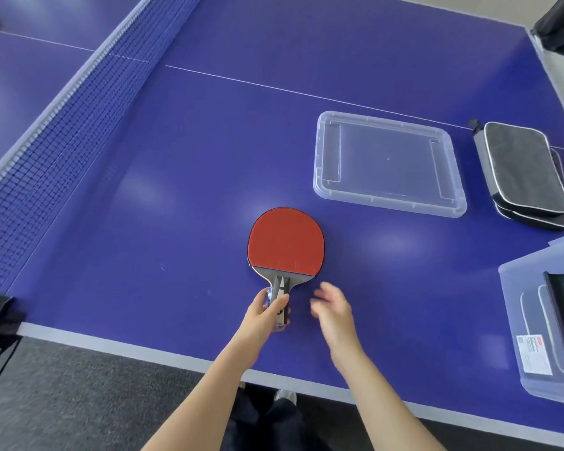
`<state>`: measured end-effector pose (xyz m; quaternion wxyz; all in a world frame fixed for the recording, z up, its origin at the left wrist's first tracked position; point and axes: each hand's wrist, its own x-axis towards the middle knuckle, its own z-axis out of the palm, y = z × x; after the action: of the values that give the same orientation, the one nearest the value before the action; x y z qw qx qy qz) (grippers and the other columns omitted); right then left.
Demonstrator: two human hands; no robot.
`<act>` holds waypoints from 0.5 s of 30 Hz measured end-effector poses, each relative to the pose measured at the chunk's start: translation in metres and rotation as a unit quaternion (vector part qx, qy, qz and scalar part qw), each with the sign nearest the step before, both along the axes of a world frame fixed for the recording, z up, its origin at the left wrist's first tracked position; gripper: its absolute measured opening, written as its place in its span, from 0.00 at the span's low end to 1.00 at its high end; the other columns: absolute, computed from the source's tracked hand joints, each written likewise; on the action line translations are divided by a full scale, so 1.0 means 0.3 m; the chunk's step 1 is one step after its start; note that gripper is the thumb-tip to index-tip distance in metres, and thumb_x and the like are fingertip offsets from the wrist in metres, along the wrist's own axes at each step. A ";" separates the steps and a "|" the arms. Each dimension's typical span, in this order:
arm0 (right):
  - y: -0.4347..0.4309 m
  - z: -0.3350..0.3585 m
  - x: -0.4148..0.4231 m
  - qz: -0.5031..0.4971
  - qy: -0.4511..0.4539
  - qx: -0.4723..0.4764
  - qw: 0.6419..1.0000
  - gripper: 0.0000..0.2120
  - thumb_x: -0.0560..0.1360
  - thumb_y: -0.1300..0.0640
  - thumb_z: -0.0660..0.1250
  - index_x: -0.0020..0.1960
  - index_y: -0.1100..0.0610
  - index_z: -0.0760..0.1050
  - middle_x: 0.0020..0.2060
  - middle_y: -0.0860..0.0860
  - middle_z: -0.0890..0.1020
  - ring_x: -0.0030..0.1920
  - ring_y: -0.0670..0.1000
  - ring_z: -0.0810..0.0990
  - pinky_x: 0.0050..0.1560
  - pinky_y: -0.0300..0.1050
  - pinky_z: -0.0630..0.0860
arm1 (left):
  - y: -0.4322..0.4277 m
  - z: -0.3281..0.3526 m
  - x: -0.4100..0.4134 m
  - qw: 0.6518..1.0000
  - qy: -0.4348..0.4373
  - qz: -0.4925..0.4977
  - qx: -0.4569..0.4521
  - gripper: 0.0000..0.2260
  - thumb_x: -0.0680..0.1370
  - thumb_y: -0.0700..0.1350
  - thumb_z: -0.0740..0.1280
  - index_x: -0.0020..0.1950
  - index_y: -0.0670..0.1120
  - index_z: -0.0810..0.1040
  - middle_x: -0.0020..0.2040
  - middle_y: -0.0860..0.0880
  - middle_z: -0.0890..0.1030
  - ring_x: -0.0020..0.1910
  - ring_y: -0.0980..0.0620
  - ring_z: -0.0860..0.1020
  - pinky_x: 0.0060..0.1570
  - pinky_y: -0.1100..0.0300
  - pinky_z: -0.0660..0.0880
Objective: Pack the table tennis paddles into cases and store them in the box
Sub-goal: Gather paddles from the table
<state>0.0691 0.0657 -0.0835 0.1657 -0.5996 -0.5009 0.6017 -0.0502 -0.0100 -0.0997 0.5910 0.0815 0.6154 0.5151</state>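
A red-faced table tennis paddle [285,242] lies flat on the blue table near the front edge. My left hand [266,310] grips its grey handle. My right hand [332,304] hovers just right of the handle, fingers loosely spread and blurred, holding nothing. Two black paddle cases with white piping [523,170] lie stacked at the right. A clear plastic box [515,320] stands at the far right edge, with a case or two inside it. Its clear lid [388,162] lies flat on the table behind the paddle.
The blue net [66,125] runs diagonally across the left side, ending at a black post clamp [0,314]. The table's grey front edge [144,349] lies below my hands, with dark carpet under it. A dark object [560,21] sits past the far right corner.
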 end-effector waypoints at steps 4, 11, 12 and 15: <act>0.129 -0.012 -0.032 -0.072 0.063 -0.075 0.993 0.28 0.78 0.52 0.65 0.74 0.58 0.61 0.61 0.50 0.74 0.57 0.50 0.77 0.64 0.50 0.73 | -0.020 0.019 0.009 1.000 0.026 -0.014 0.001 0.09 0.80 0.48 0.63 0.59 0.47 0.74 0.42 0.46 0.78 0.39 0.52 0.77 0.42 0.61 0.76; 0.203 -0.049 -0.054 -0.070 0.121 -0.153 0.978 0.19 0.76 0.51 0.68 0.64 0.57 0.73 0.55 0.53 0.82 0.54 0.53 0.82 0.57 0.51 0.79 | -0.076 0.042 0.064 0.999 0.036 -0.025 -0.008 0.08 0.80 0.47 0.63 0.58 0.48 0.75 0.42 0.47 0.79 0.39 0.52 0.77 0.43 0.62 0.77; 0.200 -0.057 -0.054 -0.078 0.106 -0.150 0.980 0.19 0.76 0.53 0.68 0.64 0.58 0.72 0.55 0.54 0.82 0.53 0.54 0.82 0.55 0.50 0.79 | -0.083 0.043 0.067 0.999 0.038 -0.025 -0.012 0.08 0.80 0.47 0.63 0.58 0.49 0.75 0.42 0.47 0.79 0.39 0.52 0.77 0.44 0.62 0.77; 0.189 -0.064 -0.064 -0.084 0.081 -0.141 0.983 0.19 0.75 0.56 0.69 0.64 0.59 0.72 0.55 0.54 0.81 0.53 0.55 0.82 0.52 0.49 0.80 | -0.103 0.039 0.063 0.999 0.037 -0.018 -0.016 0.09 0.80 0.47 0.64 0.60 0.50 0.74 0.43 0.46 0.80 0.39 0.52 0.77 0.46 0.60 0.77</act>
<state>0.0500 0.1223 -0.1027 0.1693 -0.6059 -0.3442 0.6970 -0.0312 -0.0409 -0.0879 0.5783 0.1022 0.6431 0.4915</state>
